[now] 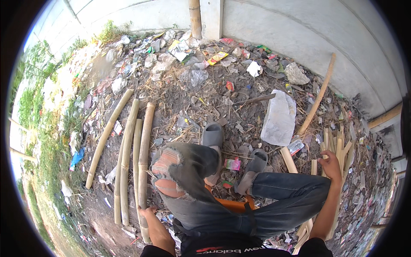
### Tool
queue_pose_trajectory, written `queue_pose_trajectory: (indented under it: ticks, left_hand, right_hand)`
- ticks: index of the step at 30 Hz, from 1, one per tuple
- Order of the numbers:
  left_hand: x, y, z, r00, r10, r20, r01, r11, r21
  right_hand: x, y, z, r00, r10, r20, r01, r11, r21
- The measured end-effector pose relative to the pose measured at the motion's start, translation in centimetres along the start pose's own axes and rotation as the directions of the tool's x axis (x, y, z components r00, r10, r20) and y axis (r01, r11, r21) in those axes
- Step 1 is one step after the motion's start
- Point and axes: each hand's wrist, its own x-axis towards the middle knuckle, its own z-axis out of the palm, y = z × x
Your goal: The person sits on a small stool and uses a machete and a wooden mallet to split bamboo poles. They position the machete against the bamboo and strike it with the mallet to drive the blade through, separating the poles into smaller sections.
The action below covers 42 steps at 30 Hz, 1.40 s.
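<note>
1. two hands were at work from a seated position: the left hand (147, 213) closed round the near end of a bamboo pole (144, 165), and the right hand (330, 166) curled its fingers round the top of a split bamboo strip (342, 152) in a bundle.
2. judged as a step, this looked like picking stock: a whole pole gripped on one side, cut strips sorted on the other.
3. the next move, as a guess, called for a firm pull on the pole toward the body, since it lay flat on rough ground among litter.
4. beyond the left hand lay three more bamboo poles (124, 165), side by side, round, pale tan, jointed and dry-looking.
5. around the right hand stood the bundle of strips (336, 147), flat, narrow, splintery at the ends; a longer slat (319, 96) leaned off beyond it toward the concrete wall (299, 30).
6. between the hands were torn grey jeans (192, 171), grey slippers (213, 135) and an orange seat (231, 204) partly hidden under the legs.
7. farther out sat a white chunk of stone or plastic (279, 118) on dirt strewn with wrappers.
</note>
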Motion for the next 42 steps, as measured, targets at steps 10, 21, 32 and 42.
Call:
queue_pose_trajectory:
  ticks: [10,21,32,42]
  left_hand:
    - [-23.2,11.1,9.4,0.675,0.684,0.277,-0.297,0.595,-0.747]
    - [-58.5,5.7,22.4,-0.202,0.647,0.735,-0.275,0.683,-0.677]
    - [-71.8,-15.0,30.8,-0.618,0.472,0.629,-0.514,0.362,-0.778]
    - [-74.9,-21.1,38.6,-0.886,0.275,0.373,-0.303,0.264,-0.916]
  right_hand:
    - [0.2,-0.5,0.2,0.998,0.058,0.038,-0.060,0.997,0.047]
    - [0.8,-4.3,0.6,0.974,-0.206,0.092,0.203,0.978,0.040]
    - [19.0,-16.7,12.5,0.778,-0.286,0.559,0.355,0.935,-0.015]
    - [33.6,-14.7,34.8,0.817,0.404,0.411,-0.576,0.544,0.611]
